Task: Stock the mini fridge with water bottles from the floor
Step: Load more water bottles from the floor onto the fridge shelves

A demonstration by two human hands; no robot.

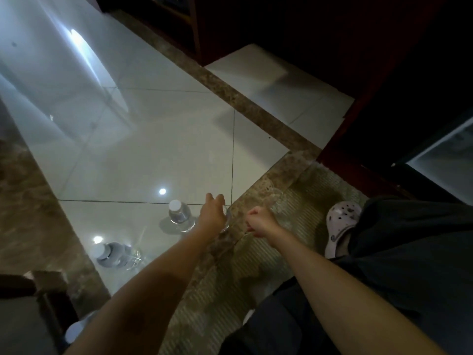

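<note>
Our left grip (213, 213) curls round a clear water bottle (227, 224) on the glossy floor (128, 162). Our right grip (258, 222) is fisted and empty. A white-capped second bottle (179, 216) stands just beside.

Glossy white tile floor (153, 149) beyond the left hand (212, 213), super reflective. Brown marble strip (256, 111) cuts across, ribbed mat (307, 201) under the right hand (258, 221), dark red wood cabinet (332, 47) further right.

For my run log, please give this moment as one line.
left hand grips bottle | right hand curled, contents unclear | second bottle, third bottle on floor
</note>
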